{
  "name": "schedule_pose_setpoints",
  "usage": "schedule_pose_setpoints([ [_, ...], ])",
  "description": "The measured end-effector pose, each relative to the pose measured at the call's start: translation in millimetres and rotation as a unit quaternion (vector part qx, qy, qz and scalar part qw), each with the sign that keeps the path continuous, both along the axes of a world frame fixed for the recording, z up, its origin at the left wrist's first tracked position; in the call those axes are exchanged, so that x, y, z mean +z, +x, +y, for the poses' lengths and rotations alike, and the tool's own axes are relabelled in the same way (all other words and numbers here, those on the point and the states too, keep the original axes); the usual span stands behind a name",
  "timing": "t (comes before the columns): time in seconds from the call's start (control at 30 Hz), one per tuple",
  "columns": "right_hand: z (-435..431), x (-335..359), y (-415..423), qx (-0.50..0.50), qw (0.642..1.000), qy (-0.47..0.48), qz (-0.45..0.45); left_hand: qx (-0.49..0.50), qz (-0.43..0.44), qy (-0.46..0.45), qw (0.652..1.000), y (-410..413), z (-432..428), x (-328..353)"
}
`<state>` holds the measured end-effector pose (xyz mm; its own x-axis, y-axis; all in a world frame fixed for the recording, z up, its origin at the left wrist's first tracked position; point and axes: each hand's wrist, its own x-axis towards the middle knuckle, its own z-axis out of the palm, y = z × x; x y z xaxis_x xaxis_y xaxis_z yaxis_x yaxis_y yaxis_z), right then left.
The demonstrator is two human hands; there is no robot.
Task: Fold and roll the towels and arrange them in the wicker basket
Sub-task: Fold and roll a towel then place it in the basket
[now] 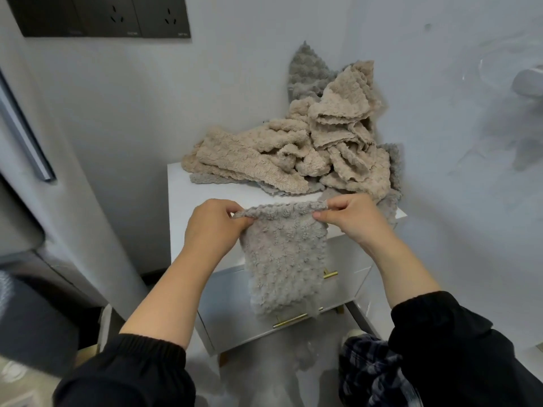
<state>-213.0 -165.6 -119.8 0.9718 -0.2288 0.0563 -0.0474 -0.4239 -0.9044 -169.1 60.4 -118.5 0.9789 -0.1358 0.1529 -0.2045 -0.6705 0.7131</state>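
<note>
Farthest left, a dark wall panel of sockets [100, 16] sits high on the pale wall. Lower, the left hand [211, 227] pinches one upper corner of a fluffy grey rectangular towel [285, 259], thumb and curled fingers closed on its edge. The towel hangs in front of a white two-drawer cabinet [188, 207], covering part of its slim brass handles [289, 320]. Behind, a crumpled heap of beige and grey plush towels [308, 148] lies on the cabinet top against the wall. The right hand [352, 218] pinches the towel's other upper corner likewise.
</note>
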Motion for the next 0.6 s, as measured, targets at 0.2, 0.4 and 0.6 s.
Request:
schedule_pose_setpoints([
  [0.2, 0.6, -0.6, 12.2, -0.022, 0.995, 0.075, 0.056, 0.02, 0.113, -0.144, 0.983, 6.6, -10.8, -4.5],
  [0.4, 2.6, -2.0, 28.0, -0.011, 0.98, 0.187, 0.067, 0.018, 0.054, -0.19, 0.98, 22.0, -16.7, -9.7],
  [0.6, 3.1, -5.4, 43.0, -0.016, 0.949, 0.305, 0.071, 0.045, 0.143, -0.372, 0.916, 30.8, -20.3, -9.4],
])
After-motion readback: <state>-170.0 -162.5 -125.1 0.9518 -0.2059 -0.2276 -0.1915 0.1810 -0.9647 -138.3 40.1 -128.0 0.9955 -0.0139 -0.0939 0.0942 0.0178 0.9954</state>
